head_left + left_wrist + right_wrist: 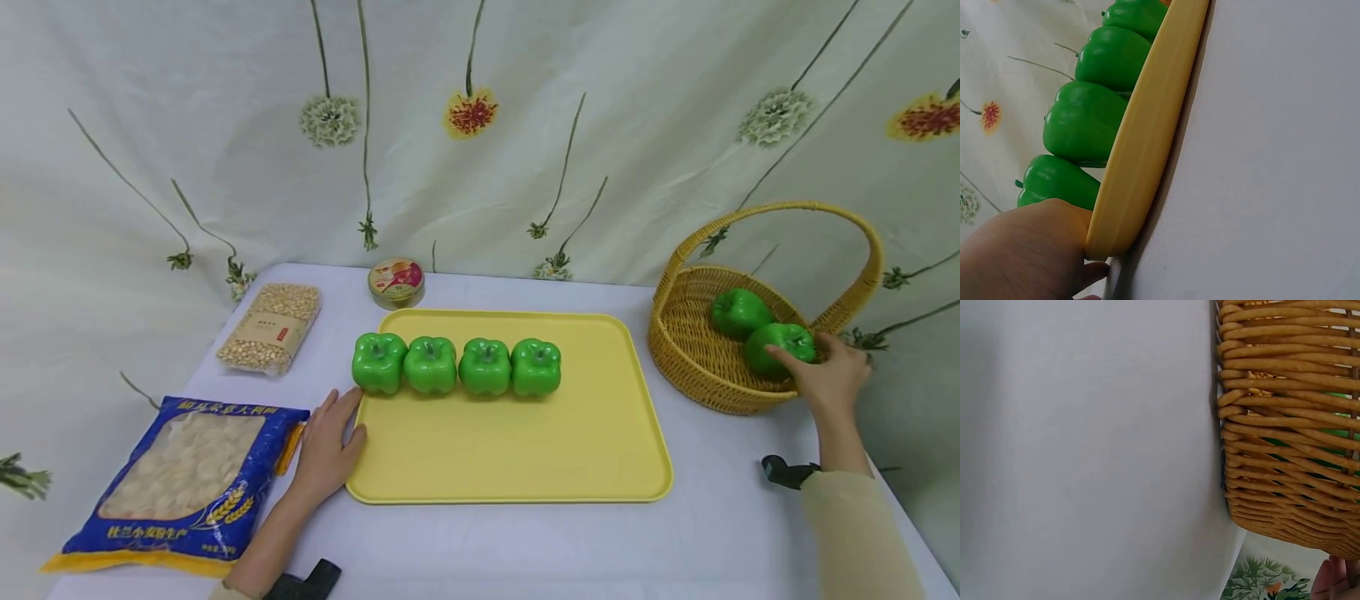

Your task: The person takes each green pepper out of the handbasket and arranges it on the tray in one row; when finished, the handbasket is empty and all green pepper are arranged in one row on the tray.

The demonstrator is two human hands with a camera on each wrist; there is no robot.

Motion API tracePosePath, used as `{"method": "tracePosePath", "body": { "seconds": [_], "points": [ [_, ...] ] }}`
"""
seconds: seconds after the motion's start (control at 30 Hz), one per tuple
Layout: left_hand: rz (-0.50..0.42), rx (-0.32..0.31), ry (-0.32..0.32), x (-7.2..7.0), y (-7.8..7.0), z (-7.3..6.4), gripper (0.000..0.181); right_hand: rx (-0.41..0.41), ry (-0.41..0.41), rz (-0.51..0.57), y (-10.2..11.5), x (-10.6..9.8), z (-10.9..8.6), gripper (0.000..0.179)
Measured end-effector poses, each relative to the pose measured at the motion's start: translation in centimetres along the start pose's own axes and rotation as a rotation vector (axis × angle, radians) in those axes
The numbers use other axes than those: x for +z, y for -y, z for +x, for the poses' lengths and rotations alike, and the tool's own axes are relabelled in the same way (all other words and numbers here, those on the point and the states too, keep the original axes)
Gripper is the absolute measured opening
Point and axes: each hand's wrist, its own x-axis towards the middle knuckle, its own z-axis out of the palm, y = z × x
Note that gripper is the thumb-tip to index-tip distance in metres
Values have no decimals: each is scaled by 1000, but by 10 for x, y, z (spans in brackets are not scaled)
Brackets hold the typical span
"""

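Note:
My left hand holds the left edge of a yellow tray, its thumb over the rim. The left wrist view shows this hand at the tray's corner. Across the tray stands a row of several green bell peppers. To the right, my right hand reaches over the rim of a wicker basket, thumb and fingers around a green bell pepper. Another bell pepper lies behind it in the basket. Only fingertips show beside the basket in the right wrist view.
Left of the tray lies a blue and yellow bag with pale contents. Behind that is a clear packet of grains. A round tin stands behind the tray. The basket's tall handle arches over its opening, near a flowered cloth backdrop.

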Motion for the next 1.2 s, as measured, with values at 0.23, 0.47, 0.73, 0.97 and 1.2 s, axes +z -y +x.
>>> {"method": "tracePosePath", "body": {
  "seconds": [0.23, 0.47, 0.73, 0.97, 1.2],
  "points": [
    [-1, 12, -17, -1, -3, -2, 54, -4, 34, -46, 3, -1, -2, 89],
    [4, 6, -8, -2, -3, -2, 54, -60, 23, -81, 3, -1, -1, 85],
    [4, 19, -20, -2, -2, -2, 54, -72, -16, -38, 7, -3, -4, 80],
    [4, 18, -26, -1, -3, -1, 54, -14, -34, 120, 26, -14, -12, 78],
    [-3, 10, -21, -2, -3, -1, 54, -6, 7, 148, 41, -30, -19, 78]
  ]
}}
